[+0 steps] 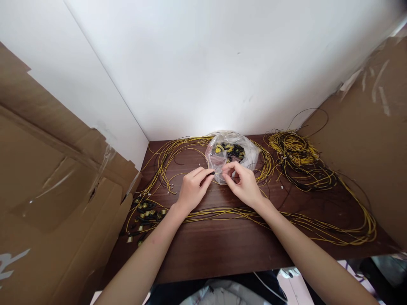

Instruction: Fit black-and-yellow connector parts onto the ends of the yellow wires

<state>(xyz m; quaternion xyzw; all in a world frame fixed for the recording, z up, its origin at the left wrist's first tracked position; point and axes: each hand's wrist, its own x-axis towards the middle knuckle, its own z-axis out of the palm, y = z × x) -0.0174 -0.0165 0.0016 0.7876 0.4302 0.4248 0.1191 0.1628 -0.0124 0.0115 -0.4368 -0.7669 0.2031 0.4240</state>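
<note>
Over the middle of the table, my left hand (pixel 194 186) pinches a small black connector (pixel 212 173) between thumb and fingertips. Facing it, my right hand (pixel 242 183) is closed at thumb and forefinger around a thin wire (pixel 219 173) that spans the short gap between the hands. Just behind my hands lies an open clear plastic bag (pixel 251 148) with black and yellow small parts (pixel 230 150) inside. Yellow and black wires (pixel 165 159) curve around the bag on both sides.
Black connectors with yellow pieces (pixel 146 214) lie at the left end of a long wire bundle (pixel 219 214) crossing beneath my forearms. A tangled wire heap (pixel 295 152) sits at the back right. Cardboard (pixel 57 182) walls the left side, more cardboard (pixel 365 127) the right.
</note>
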